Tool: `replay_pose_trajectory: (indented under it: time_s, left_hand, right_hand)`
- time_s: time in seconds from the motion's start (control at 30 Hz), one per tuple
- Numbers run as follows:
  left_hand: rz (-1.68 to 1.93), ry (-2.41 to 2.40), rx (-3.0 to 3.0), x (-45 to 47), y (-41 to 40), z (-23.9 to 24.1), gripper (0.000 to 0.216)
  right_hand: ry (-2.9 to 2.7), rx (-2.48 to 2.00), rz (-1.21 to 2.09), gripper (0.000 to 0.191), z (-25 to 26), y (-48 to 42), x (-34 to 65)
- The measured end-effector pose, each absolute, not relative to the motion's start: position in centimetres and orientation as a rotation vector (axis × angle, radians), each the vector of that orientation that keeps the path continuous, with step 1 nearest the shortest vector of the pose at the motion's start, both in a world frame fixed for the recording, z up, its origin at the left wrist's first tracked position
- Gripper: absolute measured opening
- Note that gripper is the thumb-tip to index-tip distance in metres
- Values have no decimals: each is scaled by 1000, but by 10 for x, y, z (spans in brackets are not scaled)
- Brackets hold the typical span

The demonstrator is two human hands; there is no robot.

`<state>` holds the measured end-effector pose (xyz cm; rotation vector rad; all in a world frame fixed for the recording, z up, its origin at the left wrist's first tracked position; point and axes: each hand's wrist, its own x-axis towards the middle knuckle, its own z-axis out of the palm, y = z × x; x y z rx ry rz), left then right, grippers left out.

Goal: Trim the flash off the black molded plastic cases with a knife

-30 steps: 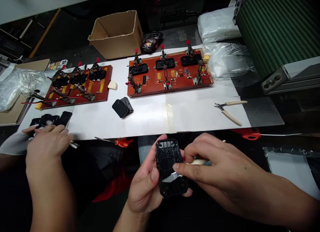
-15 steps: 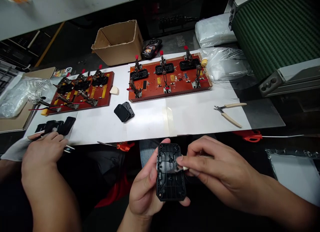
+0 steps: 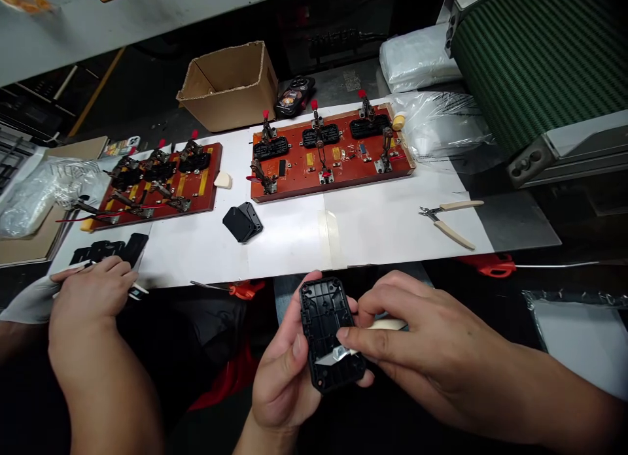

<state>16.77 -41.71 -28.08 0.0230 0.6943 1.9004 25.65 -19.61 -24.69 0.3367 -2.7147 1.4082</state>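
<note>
My left hand (image 3: 289,370) grips a black plastic housing (image 3: 326,318) in front of the table's near edge, its ribbed inner side facing up. In my right hand (image 3: 407,331) is a craft knife (image 3: 387,325) with a pale handle. Its blade lies over the lower part of the housing; whether it touches the plastic I cannot tell. On the white table surface beyond, two more black housings (image 3: 243,221) are stacked askew. Cream-handled side cutters (image 3: 451,223) lie spread to the right.
Two red-brown fixture boards (image 3: 333,174) (image 3: 196,203) with toggle clamps hold black parts. Behind them stands a cardboard box (image 3: 230,89). A co-worker's hands (image 3: 95,288) work at the left by black parts. A green conveyor belt (image 3: 540,56) rises at the right, beside plastic bags (image 3: 436,125).
The knife blade has moved down the housing toward its lower end and shows more plainly. My left hand has tilted the housing slightly and shifted it left.
</note>
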Motion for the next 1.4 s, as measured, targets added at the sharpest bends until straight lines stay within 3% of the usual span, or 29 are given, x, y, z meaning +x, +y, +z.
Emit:
replay_pose_trajectory:
  time_s: [0.2, 0.4, 0.7, 1.17, 1.4]
  left_hand:
    - [1984, 840, -27, 168, -413, -275, 62]
    - [1889, 696, 18, 168, -420, -278, 60]
    - [1956, 611, 54, 170, -412, -274, 59]
    - [1885, 437, 51, 171, -416, -283, 52]
    - [1806, 456, 71, 172, -414, -285, 74]
  right_hand:
    - [-2688, 235, 1371, 41, -249, -203, 259]
    - [-2520, 212, 1254, 36, -256, -194, 256]
    - [-2655, 315, 1404, 33, -248, -197, 261]
    - [-2706, 446, 1258, 42, -246, -193, 253]
    - [-2448, 261, 1319, 34, -264, -200, 256]
